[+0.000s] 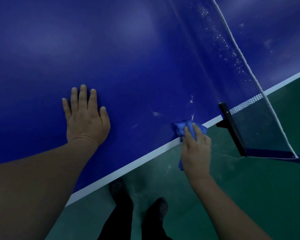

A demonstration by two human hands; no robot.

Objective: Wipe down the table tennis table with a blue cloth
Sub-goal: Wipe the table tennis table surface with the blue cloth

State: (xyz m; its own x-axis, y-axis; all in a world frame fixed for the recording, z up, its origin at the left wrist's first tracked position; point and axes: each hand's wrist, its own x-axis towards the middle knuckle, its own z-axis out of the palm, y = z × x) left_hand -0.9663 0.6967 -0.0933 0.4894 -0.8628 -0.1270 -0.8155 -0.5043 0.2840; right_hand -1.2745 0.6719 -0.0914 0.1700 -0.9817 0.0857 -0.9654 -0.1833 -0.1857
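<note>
right hand (196, 151) grips bunched blue cloth (184, 129) on glossy table (128, 58).

Both forearms (42, 179) are being left bare, sleeveless. Dark trousers (116, 220) and dark perforated shoes (160, 207) are being worn, at the frame's bottom centre.

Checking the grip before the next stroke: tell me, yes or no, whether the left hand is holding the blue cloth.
No. The left hand lies flat on the table, and the right hand grips the blue cloth.
</note>
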